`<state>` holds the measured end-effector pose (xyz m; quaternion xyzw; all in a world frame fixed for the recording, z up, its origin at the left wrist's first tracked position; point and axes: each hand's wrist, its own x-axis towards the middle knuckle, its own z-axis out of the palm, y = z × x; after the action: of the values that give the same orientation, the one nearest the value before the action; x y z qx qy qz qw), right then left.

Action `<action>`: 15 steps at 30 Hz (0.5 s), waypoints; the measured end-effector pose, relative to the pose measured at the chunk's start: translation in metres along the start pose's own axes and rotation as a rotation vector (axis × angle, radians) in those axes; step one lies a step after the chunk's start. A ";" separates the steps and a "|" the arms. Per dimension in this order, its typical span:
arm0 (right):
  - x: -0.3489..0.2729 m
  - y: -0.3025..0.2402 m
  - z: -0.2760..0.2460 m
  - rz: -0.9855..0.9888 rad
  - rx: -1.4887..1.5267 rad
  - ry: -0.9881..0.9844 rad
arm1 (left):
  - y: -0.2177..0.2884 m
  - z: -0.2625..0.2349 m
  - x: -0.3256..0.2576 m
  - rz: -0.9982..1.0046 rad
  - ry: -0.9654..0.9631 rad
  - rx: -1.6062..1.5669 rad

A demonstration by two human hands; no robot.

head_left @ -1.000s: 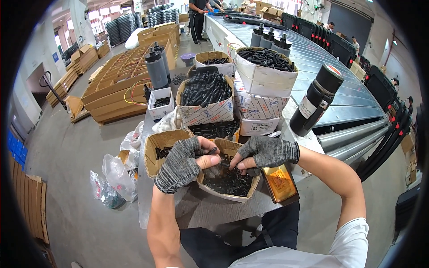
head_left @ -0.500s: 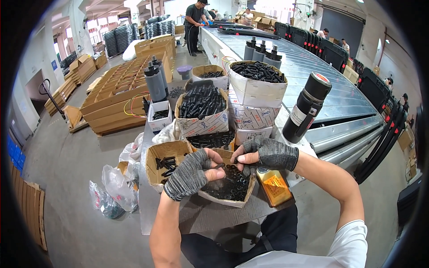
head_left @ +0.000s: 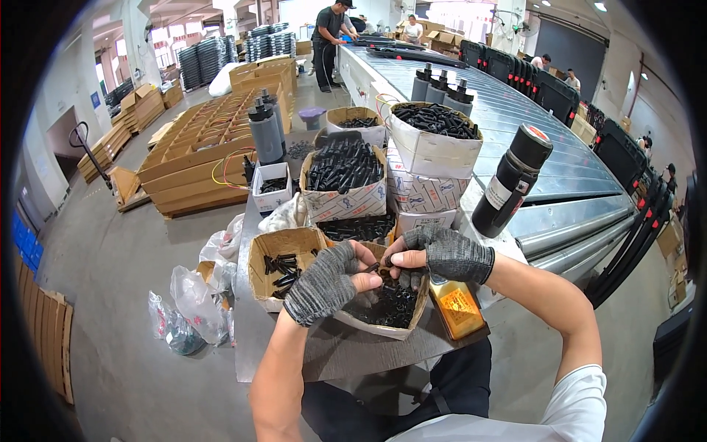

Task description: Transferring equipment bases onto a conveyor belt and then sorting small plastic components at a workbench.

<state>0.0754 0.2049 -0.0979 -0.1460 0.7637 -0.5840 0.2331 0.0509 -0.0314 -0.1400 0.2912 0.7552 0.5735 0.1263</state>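
Observation:
My left hand (head_left: pixel 328 282), in a grey fingerless knit glove, pinches a small black cylindrical part (head_left: pixel 373 268) between thumb and fingers. Close beside it, my right hand (head_left: pixel 438 255), gloved the same way, grips a small black ring-like piece (head_left: pixel 389 261). The two parts are nearly end to end; whether they touch is hard to make out. Below the hands sits a cardboard box of small black rings (head_left: pixel 394 306), partly covered by my fingers. To its left, an open cardboard box (head_left: pixel 263 254) holds several black cylindrical pieces.
Beside my right hand lies a container of amber liquid (head_left: pixel 458 309). A black spray can (head_left: pixel 513 179) stands at right near the roller conveyor (head_left: pixel 545 166). Boxes heaped with black parts (head_left: pixel 346 163) rise behind my hands. Plastic bags (head_left: pixel 193 302) hang at the table's left edge. A co-worker (head_left: pixel 328 44) stands far off.
My left hand has moved up and right, bringing its black part closer to the piece in my right hand. The whole view has shifted slightly.

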 end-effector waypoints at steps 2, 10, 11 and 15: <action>0.001 -0.003 0.001 0.003 -0.034 -0.010 | -0.001 0.000 -0.001 0.002 0.009 -0.019; 0.010 -0.010 0.009 -0.024 -0.239 0.041 | 0.001 0.000 0.000 0.057 0.012 0.126; 0.011 -0.009 0.009 -0.024 -0.242 0.040 | 0.001 0.000 0.000 0.061 0.022 0.136; 0.013 -0.008 0.010 -0.056 -0.227 0.085 | -0.002 0.001 0.002 0.074 0.029 0.114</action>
<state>0.0694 0.1879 -0.0949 -0.1681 0.8298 -0.5056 0.1660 0.0488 -0.0299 -0.1416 0.3173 0.7771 0.5380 0.0773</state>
